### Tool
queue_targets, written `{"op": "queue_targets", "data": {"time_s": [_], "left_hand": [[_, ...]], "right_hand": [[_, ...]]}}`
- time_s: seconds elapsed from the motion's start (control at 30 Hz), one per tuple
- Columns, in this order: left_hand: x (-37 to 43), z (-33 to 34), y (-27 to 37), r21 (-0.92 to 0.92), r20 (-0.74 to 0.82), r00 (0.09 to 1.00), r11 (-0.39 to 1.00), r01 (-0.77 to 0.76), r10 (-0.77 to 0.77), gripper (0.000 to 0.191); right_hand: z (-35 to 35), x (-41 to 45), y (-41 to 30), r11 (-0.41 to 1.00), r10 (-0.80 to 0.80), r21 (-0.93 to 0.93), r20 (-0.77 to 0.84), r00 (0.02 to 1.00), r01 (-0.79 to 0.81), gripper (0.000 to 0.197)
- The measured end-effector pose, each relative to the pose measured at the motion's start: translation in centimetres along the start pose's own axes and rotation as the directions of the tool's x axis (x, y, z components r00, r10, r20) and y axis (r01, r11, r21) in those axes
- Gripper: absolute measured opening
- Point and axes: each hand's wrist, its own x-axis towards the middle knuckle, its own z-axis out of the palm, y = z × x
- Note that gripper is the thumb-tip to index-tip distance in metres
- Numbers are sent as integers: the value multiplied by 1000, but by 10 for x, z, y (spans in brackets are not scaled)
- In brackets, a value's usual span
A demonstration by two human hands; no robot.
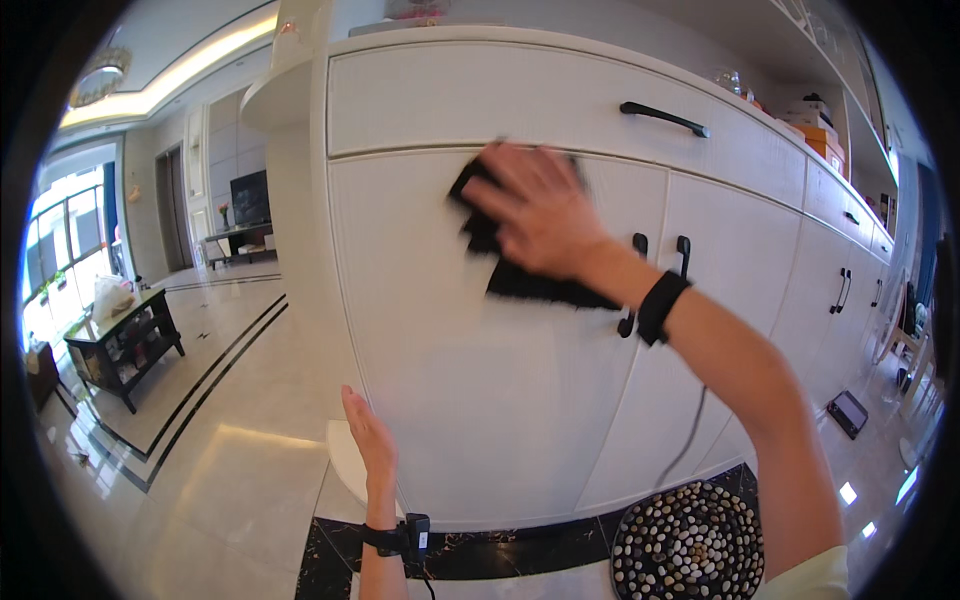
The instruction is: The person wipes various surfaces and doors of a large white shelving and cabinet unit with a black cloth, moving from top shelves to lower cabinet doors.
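My right hand (544, 214), blurred, lies spread over a black cloth (547, 289) against a white cabinet door (465, 390). Its fingertips are near the seam below the wide drawer (480, 94). Part of the cloth hangs loose under the palm, partly covering the door's black handle (625, 325). Lower down, my left hand (370, 431) is held upright by the cabinet's left edge, with nothing in it. I cannot tell whether it touches the cabinet. Both wrists wear black bands, and a small black device (418, 534) sits at the left one.
A round pebble mat (690, 544) stands at the cabinet's base, with a grey cord (686, 442) above it. A tablet-like device (847, 414) rests on the floor at right. At left are a low dark table (127, 341) bearing a plastic bag and a television (250, 198).
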Motion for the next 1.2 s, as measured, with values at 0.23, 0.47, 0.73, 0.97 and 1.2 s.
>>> {"op": "queue_targets", "data": {"time_s": [0.23,0.47,0.73,0.97,1.2], "left_hand": [[11,26,9,82,-82,993,994,-77,84,66],[63,57,80,160,-213,968,982,-97,130,58],[116,61,208,58,-166,939,953,-296,302,53],[122,55,256,360,-84,969,914,-187,231,58],[155,5,345,479,159,984,878,-1,-85,61]], "right_hand": [[-35,-40,64,932,273,-225,-82,959,-284,50],[6,34,4,979,127,-151,-71,989,-136,56],[-4,176,38,975,-221,55,91,971,217,58],[-45,136,131,981,193,-35,94,977,-190,53],[-78,154,131,857,468,104,252,847,-504,36]]}}
